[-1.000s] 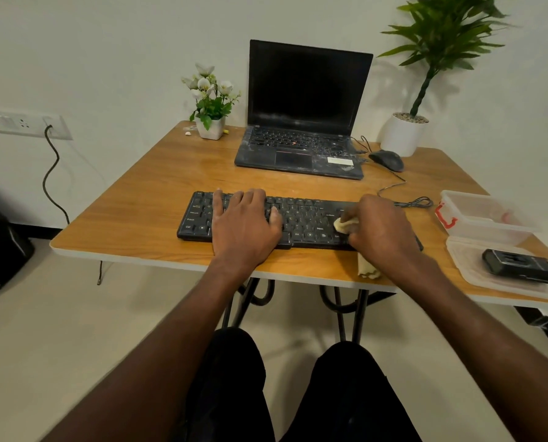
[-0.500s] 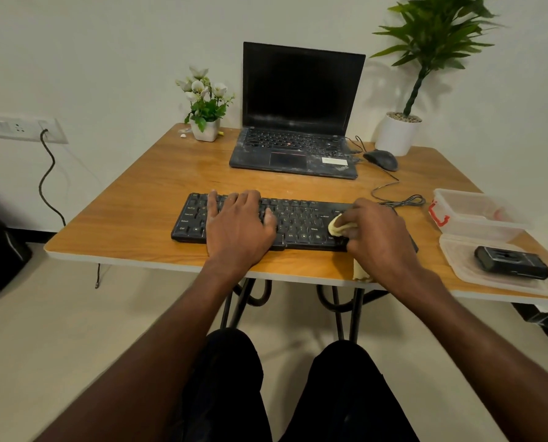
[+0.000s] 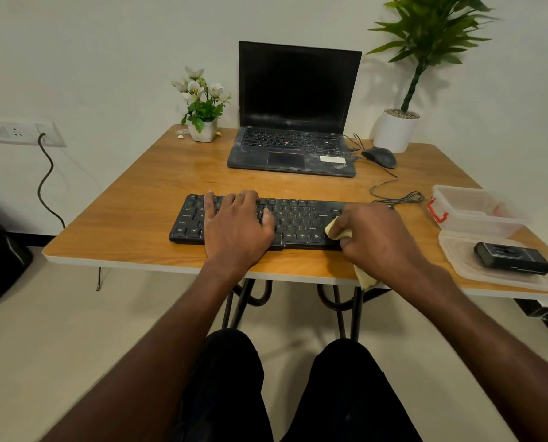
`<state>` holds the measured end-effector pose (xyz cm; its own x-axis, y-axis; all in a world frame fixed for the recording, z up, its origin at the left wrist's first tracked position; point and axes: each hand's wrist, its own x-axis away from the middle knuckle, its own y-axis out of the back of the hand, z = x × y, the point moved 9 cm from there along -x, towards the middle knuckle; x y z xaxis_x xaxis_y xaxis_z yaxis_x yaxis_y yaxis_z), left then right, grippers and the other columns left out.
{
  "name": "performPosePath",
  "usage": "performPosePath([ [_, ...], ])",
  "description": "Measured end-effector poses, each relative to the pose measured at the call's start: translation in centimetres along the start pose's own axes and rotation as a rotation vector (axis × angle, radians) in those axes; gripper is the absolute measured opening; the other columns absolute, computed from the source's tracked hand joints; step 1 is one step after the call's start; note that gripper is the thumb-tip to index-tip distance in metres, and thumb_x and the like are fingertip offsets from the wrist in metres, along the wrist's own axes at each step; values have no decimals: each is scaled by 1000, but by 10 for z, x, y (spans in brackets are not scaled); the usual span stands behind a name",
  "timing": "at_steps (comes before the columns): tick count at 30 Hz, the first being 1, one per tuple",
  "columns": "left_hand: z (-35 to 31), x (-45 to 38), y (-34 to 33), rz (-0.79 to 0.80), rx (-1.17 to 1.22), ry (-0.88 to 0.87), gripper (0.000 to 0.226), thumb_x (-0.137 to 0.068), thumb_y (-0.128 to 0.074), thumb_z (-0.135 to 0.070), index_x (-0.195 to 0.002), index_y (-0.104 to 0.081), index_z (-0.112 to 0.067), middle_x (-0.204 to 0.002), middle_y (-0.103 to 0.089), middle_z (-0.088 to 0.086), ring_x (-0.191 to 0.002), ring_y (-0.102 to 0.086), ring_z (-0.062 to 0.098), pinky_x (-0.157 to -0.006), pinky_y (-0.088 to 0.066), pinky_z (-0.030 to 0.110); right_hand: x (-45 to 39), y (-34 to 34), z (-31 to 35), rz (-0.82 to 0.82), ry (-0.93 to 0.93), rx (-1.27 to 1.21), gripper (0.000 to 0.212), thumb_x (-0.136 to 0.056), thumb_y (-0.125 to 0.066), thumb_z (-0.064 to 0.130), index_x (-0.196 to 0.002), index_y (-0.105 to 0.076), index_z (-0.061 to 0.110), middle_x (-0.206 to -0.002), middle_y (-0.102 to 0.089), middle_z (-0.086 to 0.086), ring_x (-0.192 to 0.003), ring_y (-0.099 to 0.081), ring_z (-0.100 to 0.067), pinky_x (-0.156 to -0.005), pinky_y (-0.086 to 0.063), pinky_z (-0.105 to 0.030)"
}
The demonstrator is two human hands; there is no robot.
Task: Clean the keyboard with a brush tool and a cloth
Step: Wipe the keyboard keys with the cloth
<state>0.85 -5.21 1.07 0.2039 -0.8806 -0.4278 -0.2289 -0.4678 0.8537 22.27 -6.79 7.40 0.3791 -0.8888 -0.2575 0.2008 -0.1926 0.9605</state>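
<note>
A black keyboard [image 3: 298,218] lies near the front edge of the wooden table [image 3: 132,218]. My left hand [image 3: 236,226] rests flat on its left half, fingers spread and straight over the keys. My right hand [image 3: 373,239] covers the keyboard's right end and grips a pale yellow cloth [image 3: 338,231]; one bunch of cloth shows at my thumb on the keys, and a tail hangs below my wrist over the table edge. No brush can be made out.
An open dusty laptop [image 3: 293,148] stands behind the keyboard, with a mouse [image 3: 379,156] and its coiled cable to the right. A clear plastic box [image 3: 476,212] and its lid holding a black device [image 3: 511,259] sit at the right edge. Two potted plants stand at the back.
My right hand has slid the cloth a little leftward over the keyboard's right end. The left hand has stayed flat on the left half. The camera has shifted slightly.
</note>
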Motion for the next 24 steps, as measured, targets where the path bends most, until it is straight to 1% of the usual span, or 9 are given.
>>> performPosePath([
  [2, 0, 0, 0, -4, -1, 1, 50, -101, -30, -51, -128, -59, -22, -125, -69, 0, -129, -59, 20, -132, -5, 56, 4, 0, 2, -10, -3, -38, 26, -87, -73, 10, -104, -80, 29, -111, -71, 6, -102, -66, -18, -83, -52, -32],
  [5, 0, 0, 1, -8, -1, -5, 48, -102, -32, -50, -128, -59, -21, -125, -69, 1, -129, -59, 21, -131, -6, 56, 3, -6, -4, 83, -11, -60, 20, -85, -72, 10, -91, -81, 27, -103, -74, 9, -95, -68, -12, -84, -59, -32],
  [7, -1, 0, 1, -3, 1, -14, 49, -102, -31, -49, -128, -59, -20, -126, -69, 1, -129, -59, 21, -131, -7, 56, 2, -5, -13, 125, -48, -47, 18, -83, -72, 11, -85, -80, 27, -98, -76, 8, -89, -69, -11, -79, -60, -32],
  [11, -2, 1, 2, 11, -8, -32, 51, -104, -29, -49, -130, -60, -19, -130, -69, 1, -132, -58, 21, -131, -7, 55, 2, 17, -41, -77, -162, -95, 23, -81, -73, 12, -96, -81, 27, -105, -75, 3, -94, -65, -18, -72, -50, -31],
  [14, -3, 0, 2, 30, -7, -43, 48, -107, -31, -48, -131, -60, -19, -133, -68, 1, -133, -57, 20, -131, -8, 57, 3, 34, -48, -246, -167, -204, 26, -83, -74, 13, -106, -80, 24, -109, -73, -1, -101, -65, -21, -87, -55, -40],
  [16, -6, 1, 4, 38, -3, -46, 44, -109, -34, -47, -130, -60, -19, -132, -68, 1, -134, -57, 20, -130, -10, 59, 2, 34, -45, -298, -134, -206, 31, -86, -74, 15, -116, -77, 21, -115, -72, 0, -107, -64, -21, -93, -53, -40],
  [18, -16, 4, 9, 21, 28, -53, 41, -110, -35, -46, -129, -60, -19, -131, -67, 0, -132, -57, 19, -130, -12, 59, 2, 24, -39, -295, -102, -176, 34, -89, -74, 16, -123, -74, 20, -118, -70, 1, -107, -63, -19, -88, -49, -33],
  [20, -38, 7, 12, -4, 98, -72, 38, -111, -37, -43, -133, -59, -21, -132, -67, -2, -130, -58, 15, -130, -15, 58, 2, 10, -32, -256, -87, -147, 31, -92, -72, 19, -123, -74, 20, -116, -67, 2, -105, -62, -18, -83, -45, -30],
  [24, -84, 9, -4, 1, 164, -126, 35, -110, -41, -41, -134, -58, -23, -133, -64, -5, -129, -56, 14, -128, -19, 56, 4, -9, -10, -145, 16, -91, 27, -92, -71, 19, -119, -75, 23, -116, -67, 4, -105, -62, -16, -83, -42, -26],
])
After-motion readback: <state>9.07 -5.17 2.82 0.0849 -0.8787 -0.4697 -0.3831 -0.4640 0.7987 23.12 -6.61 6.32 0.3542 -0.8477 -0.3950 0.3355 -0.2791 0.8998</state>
